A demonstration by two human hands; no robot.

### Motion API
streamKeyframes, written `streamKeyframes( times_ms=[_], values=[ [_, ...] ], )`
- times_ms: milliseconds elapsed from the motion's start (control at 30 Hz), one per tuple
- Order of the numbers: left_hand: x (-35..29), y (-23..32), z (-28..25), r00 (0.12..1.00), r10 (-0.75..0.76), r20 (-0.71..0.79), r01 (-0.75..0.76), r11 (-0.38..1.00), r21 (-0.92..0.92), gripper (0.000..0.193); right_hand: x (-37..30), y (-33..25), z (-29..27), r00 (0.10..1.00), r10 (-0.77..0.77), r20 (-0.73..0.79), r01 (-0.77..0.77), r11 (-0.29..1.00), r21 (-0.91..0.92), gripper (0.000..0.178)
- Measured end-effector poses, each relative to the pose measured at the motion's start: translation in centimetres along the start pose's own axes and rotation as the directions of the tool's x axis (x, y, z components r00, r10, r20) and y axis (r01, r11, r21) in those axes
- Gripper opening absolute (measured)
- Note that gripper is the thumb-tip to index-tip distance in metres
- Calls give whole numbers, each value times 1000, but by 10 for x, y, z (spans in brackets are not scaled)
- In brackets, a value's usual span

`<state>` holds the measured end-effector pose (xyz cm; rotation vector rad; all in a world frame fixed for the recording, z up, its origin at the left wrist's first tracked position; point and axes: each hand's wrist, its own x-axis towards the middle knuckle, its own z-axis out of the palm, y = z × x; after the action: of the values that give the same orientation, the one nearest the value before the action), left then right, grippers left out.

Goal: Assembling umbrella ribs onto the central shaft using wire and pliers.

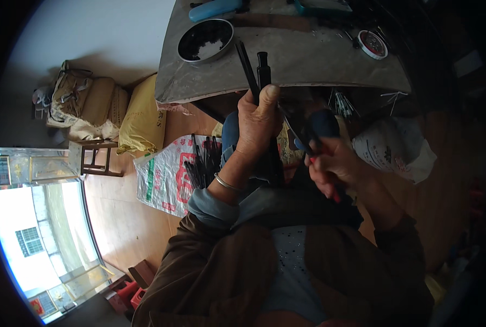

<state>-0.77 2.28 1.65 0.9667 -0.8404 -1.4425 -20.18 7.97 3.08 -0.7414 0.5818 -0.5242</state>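
— Black plastic, that is what the left hand (258, 122) is wrapped around: a black tube (263, 68) standing upright out of the fist, with a thin black rod (246, 62) leaning beside it. The fingers are closed tight on them, just under the edge of the grey table (308, 60).

— And the right hand (332, 169)?

— It is curled shut around a small red-handled tool (335, 193), close to the left hand and a little lower, over the person's lap. What the tool's tip touches cannot be made out.

— What lies around them?

— On the table, a round metal bowl (205, 40) with dark pieces in it and a small round tin (372, 44). On the floor to the left, a white woven sack (164, 177) with a bundle of black rods (202, 163) on it, and a yellow sack (142, 117) further back.
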Motion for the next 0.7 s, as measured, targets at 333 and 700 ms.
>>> streamKeyframes(
  times_ms=[333,700],
  values=[
    [-8,10,-7,990,89,113,-86,996,-32,51,-11,-23,-4,899,-425,-108,100,437,-894,38],
    [-12,5,-6,985,120,125,-120,993,-13,54,-20,-24,8,963,-239,-125,46,603,-797,27]
  ],
)
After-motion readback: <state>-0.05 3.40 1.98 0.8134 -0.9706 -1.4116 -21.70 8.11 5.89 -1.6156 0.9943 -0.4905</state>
